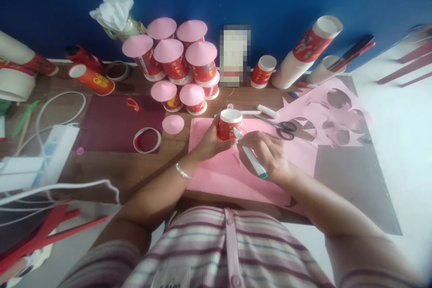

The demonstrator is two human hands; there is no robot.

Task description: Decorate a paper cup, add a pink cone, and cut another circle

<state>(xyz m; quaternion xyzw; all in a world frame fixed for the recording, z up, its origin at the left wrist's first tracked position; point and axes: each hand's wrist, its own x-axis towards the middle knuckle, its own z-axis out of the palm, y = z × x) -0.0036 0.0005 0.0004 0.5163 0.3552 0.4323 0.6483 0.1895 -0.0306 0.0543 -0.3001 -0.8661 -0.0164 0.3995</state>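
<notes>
My left hand [213,140] is wrapped round a red paper cup [227,127] with a white rim, which stands upright over the pink paper [216,175]. In my right hand [265,149] is a white marker pen [250,157] with a green end, its tip at the front of the cup. Just beyond lie dark-handled scissors [286,129] and a small white tube [268,111]. To the left of the cup is a loose pink paper cone [173,124]. Several red cups topped with pink cones [171,60] stand grouped behind it.
Cut pink sheets [317,114] spread at the right, near a pen holder [326,71]. A tall stack of paper cups [305,54] leans by the blue wall. At left are a white power strip [56,150], cables, a maroon sheet [114,121] and a paper ring [146,140].
</notes>
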